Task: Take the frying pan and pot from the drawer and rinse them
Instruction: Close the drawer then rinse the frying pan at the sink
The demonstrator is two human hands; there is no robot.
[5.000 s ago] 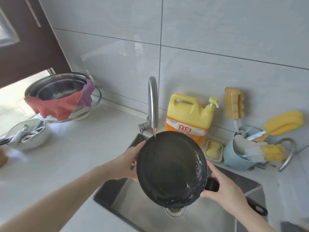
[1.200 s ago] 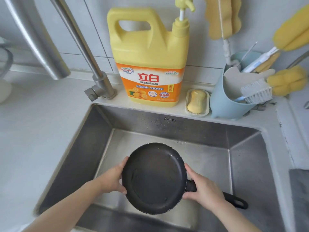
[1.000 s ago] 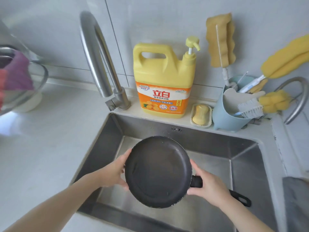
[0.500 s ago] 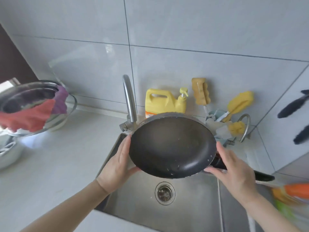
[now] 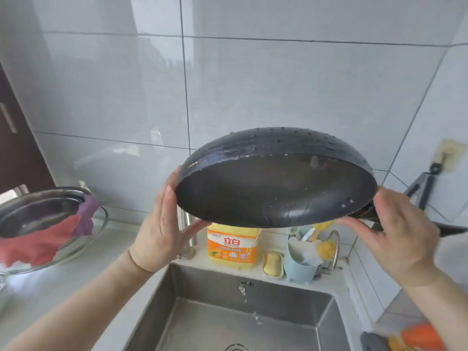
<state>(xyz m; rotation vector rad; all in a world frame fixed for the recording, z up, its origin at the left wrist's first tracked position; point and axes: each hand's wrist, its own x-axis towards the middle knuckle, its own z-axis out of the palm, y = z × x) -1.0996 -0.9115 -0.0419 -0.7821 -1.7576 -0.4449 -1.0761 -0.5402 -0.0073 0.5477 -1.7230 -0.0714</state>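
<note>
I hold the black frying pan (image 5: 276,188) high above the steel sink (image 5: 228,312), tilted so its inside faces me and its wet underside shows on top. My left hand (image 5: 162,224) presses flat against the pan's left rim, thumb under the edge. My right hand (image 5: 402,234) grips the pan where the black handle (image 5: 453,228) joins the bowl. Water drops fall from the pan into the sink. No pot shows among the things I can identify.
A yellow dish-soap jug (image 5: 231,245), a soap dish (image 5: 272,264) and a blue holder with brushes (image 5: 300,262) line the sink's back edge. At left a steel bowl (image 5: 38,216) with red and purple cloths sits on the white counter (image 5: 60,287). The tap is mostly hidden behind my left hand.
The pan has risen from low in the sink to well above it and tipped further toward me. Both hands kept their hold, and my view has lifted toward the wall.
</note>
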